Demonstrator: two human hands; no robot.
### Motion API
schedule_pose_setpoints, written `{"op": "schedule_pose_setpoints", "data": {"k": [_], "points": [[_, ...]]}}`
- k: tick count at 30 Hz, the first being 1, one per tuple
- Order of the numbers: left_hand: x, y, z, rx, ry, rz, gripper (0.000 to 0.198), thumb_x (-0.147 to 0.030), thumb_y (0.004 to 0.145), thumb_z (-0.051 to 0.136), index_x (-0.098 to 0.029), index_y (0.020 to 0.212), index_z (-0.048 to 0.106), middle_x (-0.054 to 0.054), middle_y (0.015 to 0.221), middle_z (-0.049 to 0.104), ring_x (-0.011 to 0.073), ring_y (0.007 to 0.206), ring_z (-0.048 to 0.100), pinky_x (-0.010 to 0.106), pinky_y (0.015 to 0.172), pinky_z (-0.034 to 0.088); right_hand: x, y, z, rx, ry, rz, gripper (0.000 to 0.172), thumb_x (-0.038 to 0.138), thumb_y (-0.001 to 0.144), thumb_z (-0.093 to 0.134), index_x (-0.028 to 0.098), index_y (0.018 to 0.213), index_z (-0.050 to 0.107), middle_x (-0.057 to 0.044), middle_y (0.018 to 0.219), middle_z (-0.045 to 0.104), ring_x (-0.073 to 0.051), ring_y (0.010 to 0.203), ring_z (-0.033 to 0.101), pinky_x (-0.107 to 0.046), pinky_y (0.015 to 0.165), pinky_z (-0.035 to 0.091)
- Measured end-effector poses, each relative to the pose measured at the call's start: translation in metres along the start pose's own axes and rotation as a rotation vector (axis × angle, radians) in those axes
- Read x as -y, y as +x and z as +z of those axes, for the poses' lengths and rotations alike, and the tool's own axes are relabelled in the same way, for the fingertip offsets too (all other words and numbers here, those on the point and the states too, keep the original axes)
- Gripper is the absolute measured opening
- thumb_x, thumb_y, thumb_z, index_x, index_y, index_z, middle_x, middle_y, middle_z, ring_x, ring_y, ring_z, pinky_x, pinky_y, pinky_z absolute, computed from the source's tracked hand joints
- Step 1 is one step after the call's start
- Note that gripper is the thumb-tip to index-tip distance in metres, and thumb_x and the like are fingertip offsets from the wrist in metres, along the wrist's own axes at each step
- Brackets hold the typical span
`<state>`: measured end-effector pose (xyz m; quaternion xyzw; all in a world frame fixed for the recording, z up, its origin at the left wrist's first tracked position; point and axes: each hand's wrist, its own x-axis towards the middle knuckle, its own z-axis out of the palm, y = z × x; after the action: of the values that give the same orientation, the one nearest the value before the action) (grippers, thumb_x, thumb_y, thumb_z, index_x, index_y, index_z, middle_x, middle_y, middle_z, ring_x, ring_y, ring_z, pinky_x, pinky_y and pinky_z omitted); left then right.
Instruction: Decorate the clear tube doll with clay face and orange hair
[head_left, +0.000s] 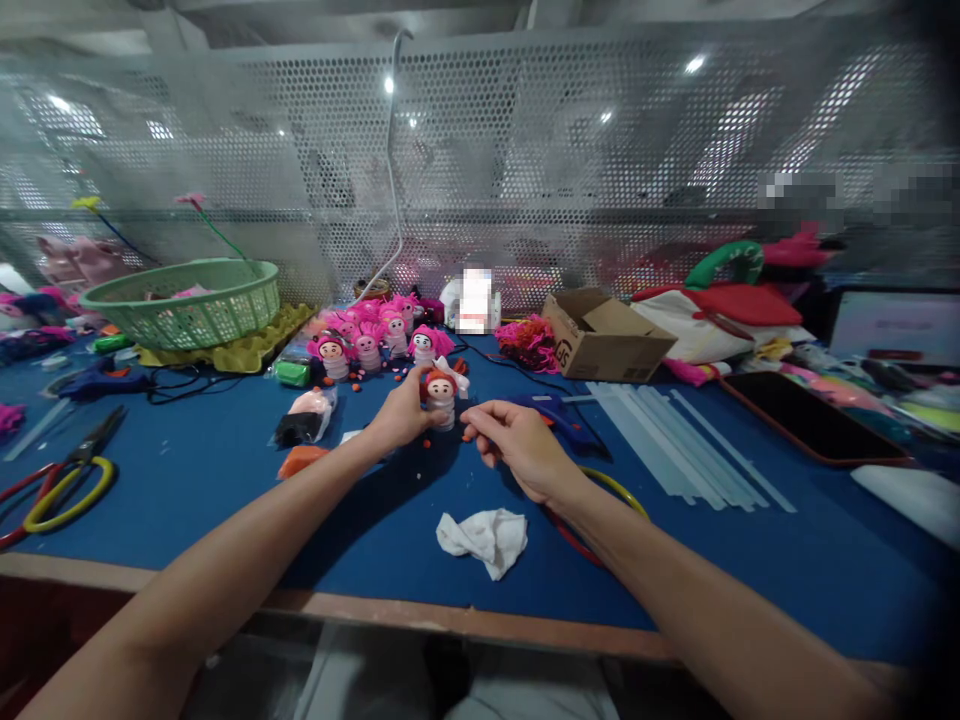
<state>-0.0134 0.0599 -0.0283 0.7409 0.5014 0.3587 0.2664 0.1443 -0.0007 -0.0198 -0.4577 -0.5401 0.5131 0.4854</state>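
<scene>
A small doll (441, 392) with a round face, orange-red hair, a white bow and a white ringed body stands upright in the fingers of my left hand (399, 412). Close beside it on the right, my right hand (521, 448) is closed in a pinch. A bit of orange shows by those fingertips; I cannot tell whether they hold it. Several pink-haired dolls (366, 348) stand just behind. A blue glue gun (570, 425) lies past my right hand, and a crumpled white tissue (486, 540) lies in front.
Scissors (75, 470) and a green basket (184, 305) are at left. Orange clay (301, 461) lies near my left forearm. To the right are glue sticks (675, 445), a cardboard box (611, 340) and a phone (814, 418). Red-handled scissors lie partly under my right forearm.
</scene>
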Motion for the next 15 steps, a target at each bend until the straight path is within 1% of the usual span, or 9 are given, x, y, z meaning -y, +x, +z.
{"op": "schedule_pose_setpoints", "data": {"k": [2, 4, 5, 8, 10, 12, 15], "points": [[-0.003, -0.003, 0.001, -0.011, -0.043, 0.0, 0.067, -0.023, 0.056, 0.07, -0.014, 0.115, 0.04, 0.01, 0.102, 0.06, 0.0224, 0.09, 0.059, 0.036, 0.079, 0.045, 0.001, 0.0, -0.002, -0.037, -0.09, -0.079, 0.021, 0.037, 0.071, 0.057, 0.016, 0.068, 0.058, 0.001, 0.057, 0.053, -0.007, 0.042, 0.042, -0.02, 0.038, 0.034], [-0.008, -0.008, 0.001, 0.001, -0.122, 0.001, 0.068, -0.023, 0.056, 0.071, -0.016, 0.116, 0.039, 0.008, 0.099, 0.061, 0.0205, 0.085, 0.06, 0.035, 0.076, 0.047, 0.005, -0.002, -0.004, -0.086, -0.2, -0.202, 0.02, 0.036, 0.074, 0.055, 0.017, 0.068, 0.058, 0.002, 0.053, 0.051, -0.008, 0.042, 0.042, -0.022, 0.041, 0.035], [-0.012, -0.012, 0.0, 0.013, -0.173, 0.004, 0.068, -0.023, 0.056, 0.071, -0.017, 0.116, 0.038, 0.008, 0.098, 0.061, 0.0195, 0.083, 0.061, 0.034, 0.075, 0.048, 0.007, -0.003, -0.005, -0.115, -0.25, -0.278, 0.019, 0.035, 0.075, 0.055, 0.018, 0.07, 0.059, 0.001, 0.054, 0.052, -0.009, 0.044, 0.044, -0.024, 0.044, 0.037], [-0.026, -0.024, -0.001, 0.059, -0.337, 0.011, 0.065, -0.024, 0.057, 0.071, -0.017, 0.113, 0.038, 0.008, 0.101, 0.06, 0.0175, 0.082, 0.06, 0.031, 0.071, 0.049, 0.013, -0.008, -0.006, -0.201, -0.366, -0.531, 0.013, 0.029, 0.077, 0.053, 0.02, 0.075, 0.062, -0.003, 0.07, 0.058, -0.014, 0.063, 0.052, -0.028, 0.059, 0.042], [-0.035, -0.032, -0.001, 0.111, -0.432, -0.002, 0.064, -0.025, 0.057, 0.071, -0.016, 0.112, 0.039, 0.009, 0.102, 0.059, 0.0172, 0.083, 0.06, 0.029, 0.069, 0.049, 0.017, -0.011, -0.006, -0.229, -0.44, -0.661, 0.013, 0.027, 0.078, 0.052, 0.022, 0.079, 0.064, -0.005, 0.077, 0.059, -0.017, 0.073, 0.053, -0.031, 0.067, 0.043], [-0.04, -0.038, 0.0, 0.164, -0.51, -0.017, 0.064, -0.025, 0.058, 0.071, -0.015, 0.112, 0.038, 0.009, 0.101, 0.059, 0.0167, 0.083, 0.059, 0.028, 0.068, 0.049, 0.019, -0.013, -0.005, -0.241, -0.508, -0.729, 0.015, 0.025, 0.079, 0.051, 0.024, 0.083, 0.066, -0.005, 0.077, 0.058, -0.017, 0.075, 0.053, -0.032, 0.069, 0.043], [-0.042, -0.044, 0.001, 0.207, -0.587, -0.026, 0.067, -0.024, 0.059, 0.071, -0.016, 0.115, 0.035, 0.007, 0.096, 0.059, 0.0152, 0.079, 0.059, 0.027, 0.067, 0.049, 0.018, -0.013, -0.005, -0.257, -0.582, -0.777, 0.019, 0.024, 0.08, 0.05, 0.025, 0.089, 0.067, -0.005, 0.077, 0.057, -0.017, 0.075, 0.054, -0.031, 0.071, 0.044]]}}
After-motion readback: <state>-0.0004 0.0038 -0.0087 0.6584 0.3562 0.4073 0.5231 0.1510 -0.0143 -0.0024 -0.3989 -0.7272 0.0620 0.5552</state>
